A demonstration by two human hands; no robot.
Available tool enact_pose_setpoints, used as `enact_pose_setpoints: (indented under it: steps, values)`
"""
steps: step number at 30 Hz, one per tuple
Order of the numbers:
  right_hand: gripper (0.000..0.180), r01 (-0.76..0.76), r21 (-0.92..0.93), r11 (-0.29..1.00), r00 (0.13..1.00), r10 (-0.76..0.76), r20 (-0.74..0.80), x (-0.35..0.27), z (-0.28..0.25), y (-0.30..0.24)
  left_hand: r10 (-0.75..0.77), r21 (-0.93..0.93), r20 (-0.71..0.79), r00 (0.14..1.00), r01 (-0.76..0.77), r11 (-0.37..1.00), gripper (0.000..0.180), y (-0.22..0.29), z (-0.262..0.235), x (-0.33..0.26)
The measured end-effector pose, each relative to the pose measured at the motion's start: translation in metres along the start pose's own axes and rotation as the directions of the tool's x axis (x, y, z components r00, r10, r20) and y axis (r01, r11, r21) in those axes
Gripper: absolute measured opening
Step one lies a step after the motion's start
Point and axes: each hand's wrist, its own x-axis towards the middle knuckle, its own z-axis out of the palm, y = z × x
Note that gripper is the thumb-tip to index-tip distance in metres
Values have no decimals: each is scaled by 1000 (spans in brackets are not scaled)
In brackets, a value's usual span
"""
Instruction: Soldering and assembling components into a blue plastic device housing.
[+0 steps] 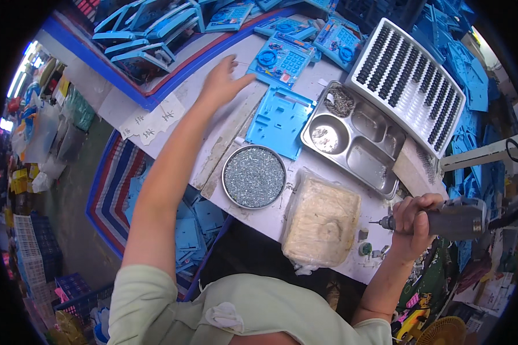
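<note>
One round dish (249, 207) full of metal bits (254, 175); one steel tray (369, 161), partly filled; one white tray (407, 113) of black parts (381, 68). Left hand (221, 84) empty, unclenched; right hand (410, 221) grasping one screwdriver (459, 220).

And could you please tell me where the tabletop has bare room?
A small white tabletop patch lies between the wrapped block, metal tray and the tool in the right hand. Another narrow patch borders the left forearm, beside the worn board. Blue casings crowd the far end.

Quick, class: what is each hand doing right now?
Left hand: open, apparently empty, thumb near a blue panel.
Right hand: closed, holding a power screwdriver.
</note>
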Motion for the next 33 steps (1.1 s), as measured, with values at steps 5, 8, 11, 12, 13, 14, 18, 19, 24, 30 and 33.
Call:
enact_pose_setpoints:
  steps: [5, 8, 11, 12, 13, 14, 18, 19, 24, 30, 33]
  values:
    - [63, 77, -409, 909, 949, -193, -249, 1, -7, -12, -345, 103, 361, 866, 330, 938, 76, 7, 52, 106]
    - [65, 163, -812, 560, 799, -557, -225, -1, 1, -14, -173, -457, 320, 931, 312, 833, 41, 28, 31, 115]
    - [56, 294, -576, 763, 894, -432, -116, -9, 9, 5, 332, -27, -13, 943, -332, 943, 40, 124, 19, 81]
    - [56, 73, -403, 912, 979, -142, -144, -7, 17, 13, 510, 163, -69, 857, -495, 854, 37, 151, 23, 54]
    - [58, -171, -123, 978, 980, 156, -127, 2, 23, 22, 607, 208, -35, 794, -588, 781, 32, 177, 26, 16]
    - [58, -304, 98, 948, 946, 312, -83, 7, 36, 35, 696, 254, 2, 718, -673, 694, 26, 200, 25, -27]
    - [53, -536, 685, 493, 819, 501, 280, -1, 55, 71, 655, 117, 284, 700, -703, 701, 23, 237, 26, -166]
    - [45, -574, 656, 489, 754, 629, 191, -10, 62, 60, 640, 60, 318, 699, -689, 722, 31, 237, 23, -189]
    - [42, -733, 189, 654, 654, 753, -68, -74, 26, 38, 661, -271, 328, 675, -603, 751, 52, 208, 23, -270]
    - [44, -291, -910, 294, 859, 498, -114, -90, -4, 24, 661, -320, 427, 617, -581, 749, 37, 163, 45, -296]
    - [46, -199, -947, 253, 887, 456, -64, -91, -13, 38, 678, -319, 470, 564, -608, 727, 29, 156, 48, -289]
